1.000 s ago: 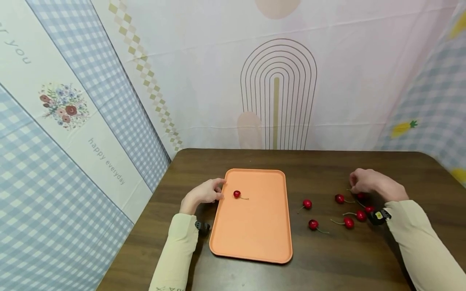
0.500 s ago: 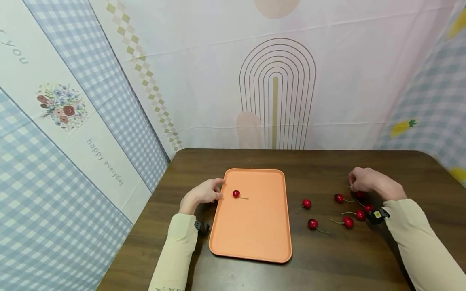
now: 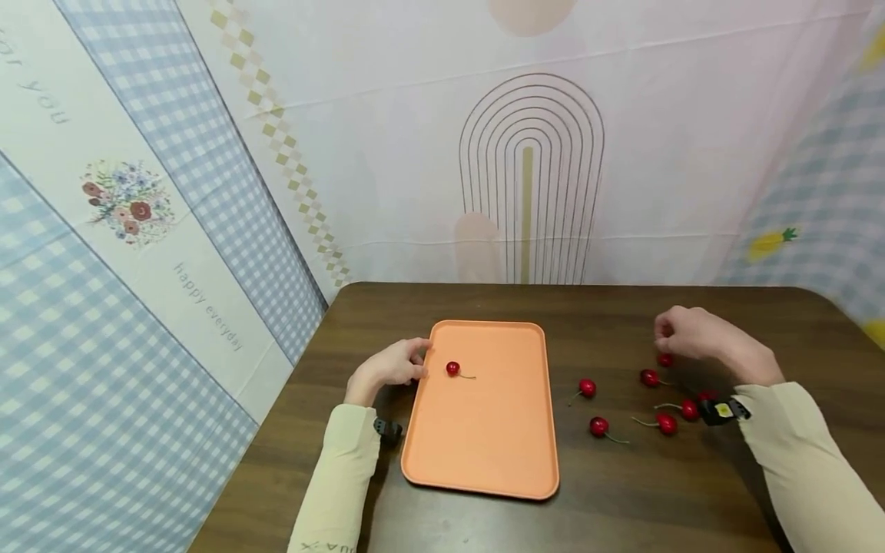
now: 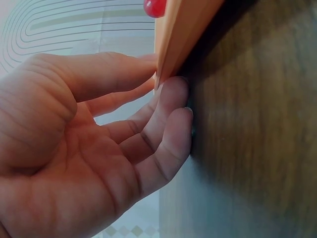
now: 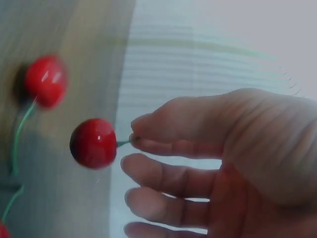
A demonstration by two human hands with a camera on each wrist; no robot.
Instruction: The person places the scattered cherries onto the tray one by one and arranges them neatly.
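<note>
An orange tray [image 3: 484, 430] lies on the table, with one stemmed red cherry [image 3: 452, 369] near its upper left. My left hand [image 3: 394, 365] is at the tray's left edge. In the left wrist view, its thumb [image 4: 119, 74] touches the rim and its other fingers are loosely bent beside and below it. On the right side, my right hand [image 3: 701, 338] pinches a cherry [image 5: 94, 143] by its green stem between thumb and index finger. The fruit hangs beyond the fingertips, while the remaining fingers are spread and relaxed.
Several stemmed cherries lie loose between the tray and the right sleeve, among them one cherry [image 3: 587, 388] and another cherry [image 3: 598, 427] nearest the tray. More cherries [image 3: 666, 423] sit below the right hand. A patterned cloth [image 3: 408, 153] hangs behind the dark wooden table [image 3: 608, 499].
The right hand has risen slightly and shifted left, with the pinched cherry now showing below its fingers. The left hand stays at the tray's edge.
</note>
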